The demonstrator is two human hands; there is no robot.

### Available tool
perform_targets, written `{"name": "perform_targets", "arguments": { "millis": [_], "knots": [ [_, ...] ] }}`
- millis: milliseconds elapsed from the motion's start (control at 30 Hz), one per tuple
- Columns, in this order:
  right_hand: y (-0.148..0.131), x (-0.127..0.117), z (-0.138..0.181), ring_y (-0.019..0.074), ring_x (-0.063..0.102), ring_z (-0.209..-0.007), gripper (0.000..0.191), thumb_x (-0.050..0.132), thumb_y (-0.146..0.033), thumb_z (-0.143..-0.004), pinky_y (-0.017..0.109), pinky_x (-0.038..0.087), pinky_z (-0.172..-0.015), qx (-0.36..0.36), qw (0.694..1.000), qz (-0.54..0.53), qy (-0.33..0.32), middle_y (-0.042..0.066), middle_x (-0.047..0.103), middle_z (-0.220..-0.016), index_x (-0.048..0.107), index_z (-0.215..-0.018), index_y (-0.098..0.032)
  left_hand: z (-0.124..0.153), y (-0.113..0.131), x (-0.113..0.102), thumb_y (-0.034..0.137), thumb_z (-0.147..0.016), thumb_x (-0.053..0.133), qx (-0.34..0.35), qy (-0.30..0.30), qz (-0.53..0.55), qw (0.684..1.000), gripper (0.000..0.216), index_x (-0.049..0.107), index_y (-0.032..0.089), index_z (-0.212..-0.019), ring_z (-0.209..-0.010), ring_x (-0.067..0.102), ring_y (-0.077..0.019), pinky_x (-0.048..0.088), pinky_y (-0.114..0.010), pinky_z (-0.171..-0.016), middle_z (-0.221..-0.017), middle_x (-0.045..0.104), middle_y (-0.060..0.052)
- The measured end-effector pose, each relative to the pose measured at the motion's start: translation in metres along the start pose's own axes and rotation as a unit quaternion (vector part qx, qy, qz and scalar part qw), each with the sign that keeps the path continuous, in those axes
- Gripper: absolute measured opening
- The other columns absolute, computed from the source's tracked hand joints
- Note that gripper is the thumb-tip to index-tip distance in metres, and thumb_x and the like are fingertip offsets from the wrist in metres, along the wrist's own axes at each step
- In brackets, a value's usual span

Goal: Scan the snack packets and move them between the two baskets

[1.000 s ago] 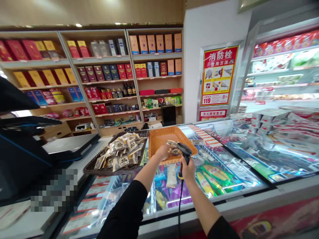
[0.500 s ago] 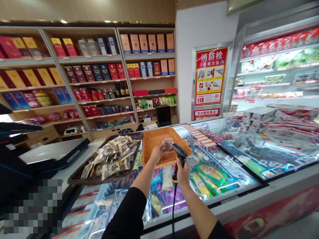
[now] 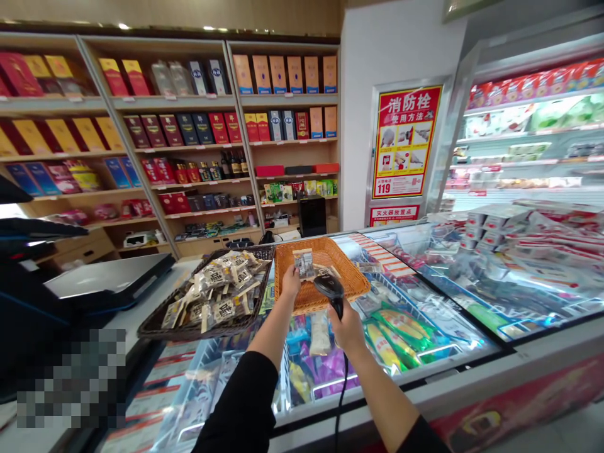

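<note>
My left hand (image 3: 289,282) pinches a small clear snack packet (image 3: 302,263) and holds it upright above the orange wicker basket (image 3: 349,277). My right hand (image 3: 348,327) grips a black corded barcode scanner (image 3: 329,289), whose head points up at the packet from just below it. One more packet lies in the orange basket behind the scanner. To the left stands a dark wicker basket (image 3: 160,324) heaped with several similar snack packets (image 3: 218,289). Both baskets rest on the glass lid of a chest freezer (image 3: 425,327).
A black till screen and a flat scale (image 3: 104,280) stand on the counter at the left. Shelves of boxed goods (image 3: 189,132) fill the back wall. A red fire-hydrant sign (image 3: 404,141) hangs by an open chiller (image 3: 533,138) at the right. Boxes are stacked on the freezer's right side.
My left hand has lifted a packet out of the orange basket and turned it upright. The scanner in my right hand has tilted up toward it.
</note>
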State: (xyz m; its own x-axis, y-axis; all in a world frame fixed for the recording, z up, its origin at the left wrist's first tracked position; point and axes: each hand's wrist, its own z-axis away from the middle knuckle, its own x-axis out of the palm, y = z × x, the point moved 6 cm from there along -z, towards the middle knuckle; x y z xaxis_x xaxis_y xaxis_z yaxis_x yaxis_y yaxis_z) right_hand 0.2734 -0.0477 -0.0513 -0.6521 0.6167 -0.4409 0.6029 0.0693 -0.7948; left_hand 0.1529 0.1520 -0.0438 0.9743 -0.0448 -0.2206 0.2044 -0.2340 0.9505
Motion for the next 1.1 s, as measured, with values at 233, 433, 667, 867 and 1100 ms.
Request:
{"name": "perform_targets", "arguments": {
  "millis": [233, 433, 667, 867, 1100],
  "knots": [
    [0.003, 0.001, -0.001, 0.0204, 0.06, -0.053, 0.034, 0.04, -0.044, -0.086, 0.024, 0.04, -0.05, 0.001, 1.0, -0.01, -0.007, 0.003, 0.061, -0.056, 0.058, -0.092, -0.016, 0.0, 0.0, -0.002, 0.023, -0.082, 0.049, 0.018, 0.006, 0.011, 1.0, 0.021, 0.063, 0.016, -0.096, -0.078, 0.063, -0.0159, 0.053, -0.03, -0.071, -0.083, 0.065, -0.005],
    [-0.005, 0.008, 0.002, 0.0195, 0.06, -0.05, 0.032, 0.043, -0.045, -0.085, 0.024, 0.04, -0.05, -0.044, 0.996, -0.071, -0.045, 0.001, 0.059, -0.052, 0.057, -0.091, -0.017, 0.014, 0.034, -0.003, 0.02, -0.084, 0.046, 0.117, 0.041, -0.01, 0.992, 0.024, 0.064, 0.014, -0.099, -0.09, 0.062, -0.0191, 0.048, -0.032, -0.083, -0.094, 0.068, -0.008],
    [-0.001, 0.011, 0.004, 0.0175, 0.056, -0.043, 0.036, 0.044, -0.052, -0.083, 0.023, 0.039, -0.044, -0.011, 0.993, -0.112, -0.039, -0.001, 0.056, -0.049, 0.055, -0.086, -0.018, 0.057, 0.102, -0.099, 0.02, -0.089, 0.035, 0.237, 0.193, -0.217, 0.927, 0.037, 0.058, 0.02, -0.118, -0.106, 0.057, -0.0202, 0.04, -0.034, -0.095, -0.113, 0.064, -0.007],
    [0.0, 0.016, 0.007, 0.0167, 0.055, -0.041, 0.035, 0.046, -0.051, -0.082, 0.024, 0.04, -0.045, -0.017, 0.991, -0.12, -0.054, -0.002, 0.056, -0.05, 0.056, -0.086, -0.018, 0.063, 0.09, -0.2, 0.02, -0.082, 0.047, 0.162, 0.151, -0.468, 0.856, 0.032, 0.064, 0.028, -0.109, -0.125, 0.04, -0.0273, 0.013, -0.053, -0.108, -0.126, 0.056, -0.006],
    [0.008, -0.002, -0.009, 0.0156, 0.052, -0.036, 0.035, 0.049, -0.055, -0.078, 0.025, 0.039, -0.037, 0.047, 0.979, -0.199, -0.025, -0.002, 0.055, -0.05, 0.049, -0.074, -0.02, 0.046, 0.092, -0.185, 0.029, -0.084, 0.047, 0.188, 0.074, -0.483, 0.852, 0.037, 0.057, 0.026, -0.12, -0.13, 0.033, -0.027, 0.013, -0.052, -0.109, -0.133, 0.051, -0.005]
  ]
}}
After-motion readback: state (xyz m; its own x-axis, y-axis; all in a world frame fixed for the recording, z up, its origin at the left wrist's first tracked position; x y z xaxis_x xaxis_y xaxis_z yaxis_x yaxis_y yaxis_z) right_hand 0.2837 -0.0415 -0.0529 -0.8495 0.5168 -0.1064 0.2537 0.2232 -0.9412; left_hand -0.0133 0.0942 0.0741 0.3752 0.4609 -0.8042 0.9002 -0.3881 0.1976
